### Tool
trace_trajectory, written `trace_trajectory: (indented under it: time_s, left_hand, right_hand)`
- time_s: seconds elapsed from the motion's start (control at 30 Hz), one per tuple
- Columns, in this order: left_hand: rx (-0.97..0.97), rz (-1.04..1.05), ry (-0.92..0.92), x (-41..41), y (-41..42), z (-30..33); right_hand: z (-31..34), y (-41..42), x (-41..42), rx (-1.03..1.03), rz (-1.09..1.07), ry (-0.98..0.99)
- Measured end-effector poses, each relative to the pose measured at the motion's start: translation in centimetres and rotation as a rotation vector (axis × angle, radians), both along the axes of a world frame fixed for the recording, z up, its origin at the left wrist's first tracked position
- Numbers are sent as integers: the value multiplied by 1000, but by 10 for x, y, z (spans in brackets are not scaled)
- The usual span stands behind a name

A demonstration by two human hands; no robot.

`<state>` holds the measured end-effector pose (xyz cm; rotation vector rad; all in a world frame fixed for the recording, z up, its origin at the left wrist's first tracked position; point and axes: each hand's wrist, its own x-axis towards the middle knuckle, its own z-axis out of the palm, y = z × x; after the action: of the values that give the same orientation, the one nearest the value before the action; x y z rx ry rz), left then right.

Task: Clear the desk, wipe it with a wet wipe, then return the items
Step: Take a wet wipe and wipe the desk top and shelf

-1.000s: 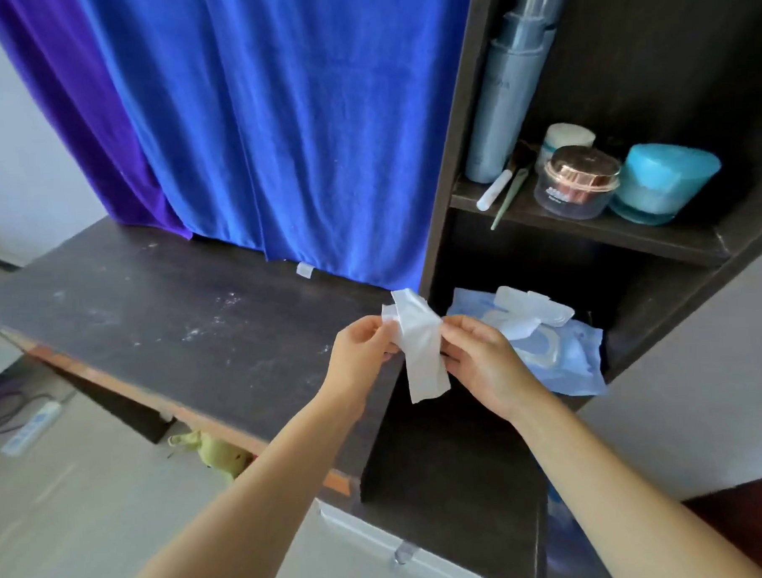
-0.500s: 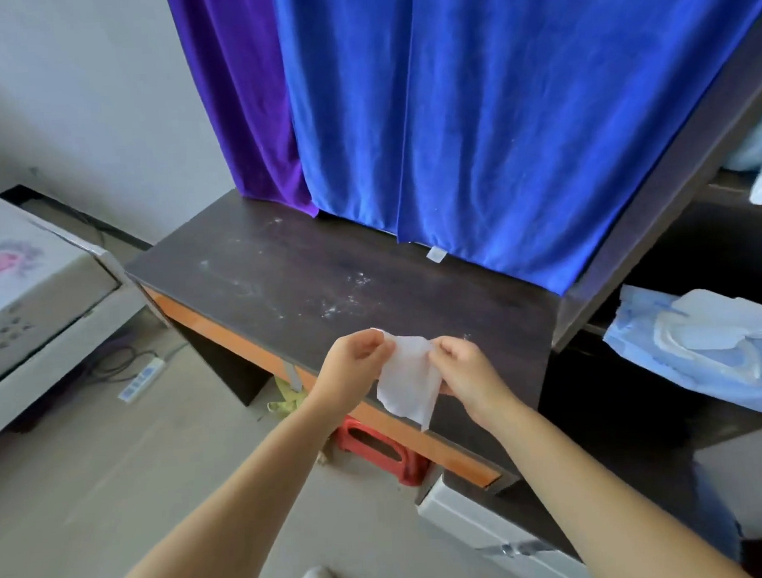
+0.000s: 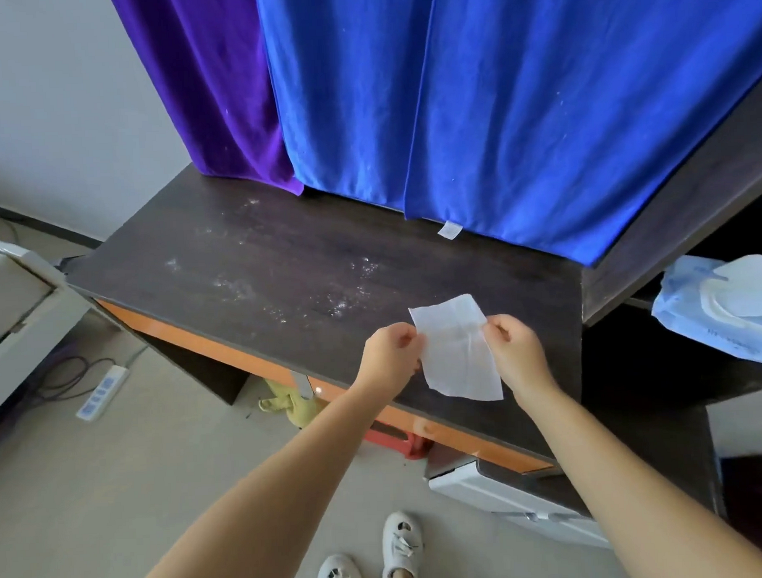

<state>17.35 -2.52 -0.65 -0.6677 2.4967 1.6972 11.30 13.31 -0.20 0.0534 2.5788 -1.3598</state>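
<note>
A white wet wipe [image 3: 456, 351] is stretched flat between my two hands, above the near right part of the desk. My left hand [image 3: 391, 358] pinches its left edge and my right hand [image 3: 515, 353] pinches its right edge. The dark wooden desk [image 3: 282, 275] has an orange front edge and bears pale dusty smears across its middle. The blue wet wipe pack [image 3: 729, 308] with a white flip lid lies on the lower shelf at the right.
Blue and purple cloths [image 3: 471, 101] hang behind the desk. A dark shelf unit [image 3: 694, 214] rises at the right. A white power strip [image 3: 102, 390] lies on the floor at left beside a pale appliance [image 3: 8, 300]. Under the desk are a red stool [image 3: 399, 441] and a yellow object [image 3: 292, 406].
The view swung left from the shelf to the desk. My hands carried the wipe over the desk and pulled it from a folded strip into a flat sheet.
</note>
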Motion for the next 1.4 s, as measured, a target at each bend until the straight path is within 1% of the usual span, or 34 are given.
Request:
trace_trajectory:
  time_s: [0.1,0.13,0.17,0.2,0.23,0.27,0.3,0.33,0.4,0.47,0.53,0.63,0.73,0.77,0.83,0.97,1.03,1.1,1.13,1.17,1.27,1.33,1.37,1.4]
  left_hand:
    - [-154,-42,-48,-3,3,-29]
    - [-229,-51,-53,2,0,-37]
    - [-332,-58,-11,8,-5,-43]
    - [-446,-68,56,15,-13,-50]
    - [-553,-69,120,22,-22,-57]
    - [-643,-52,156,29,-31,-62]
    - [-708,-18,159,33,-40,-66]
    - [-750,19,140,37,-49,-71]
    - [-794,75,88,40,-62,-77]
    - [-802,117,26,39,-69,-81]
    - [-801,132,-45,34,-69,-84]
    - [-830,152,-100,28,-65,-89]
    - [-852,161,-117,25,-62,-90]
    - [-861,147,-117,24,-60,-89]
    - [-888,91,-104,19,-53,-87]
    - [-916,33,-79,5,-37,-84]
    - [-915,42,-80,0,-36,-85]
    - [-914,74,-75,0,-36,-87]
    - [-913,86,-75,-1,-36,-87]
    - [-912,96,-75,-1,-35,-88]
    - [-904,120,-66,-2,-33,-88]
    - [-897,124,-54,-3,-33,-86]
    - [-895,113,-47,-3,-32,-86]
    - [-899,91,-39,-4,-30,-84]
  right_hand:
    - [-29,10,-8,257,72,17]
    - [-37,13,-8,372,93,61]
    - [-43,14,-6,482,119,153]
    - [-47,13,-1,550,179,268]
    - [-51,11,4,568,271,374]
    - [-56,7,9,567,385,436]
    - [-62,4,14,579,496,452]
    - [-66,-1,17,612,576,403]
    - [-73,-11,18,689,616,264]
    - [-80,-29,16,770,564,218]
    - [-83,-55,21,801,563,274]
    - [-86,-84,26,787,667,337]
    - [-84,-69,14,750,755,356]
    - [-82,-55,6,752,745,340]
    - [-82,-14,-11,782,660,314]
    - [-83,63,-44,875,359,196]
    - [-82,68,-53,900,211,130]
    - [-80,42,-55,871,114,95]
    - [-80,23,-54,852,137,104]
    - [-80,1,-51,831,208,127]
    - [-82,-55,-25,776,577,257]
    - [-79,-62,-13,731,818,344]
    - [-81,-53,-16,715,909,379]
    - [-80,-40,-22,709,950,398]
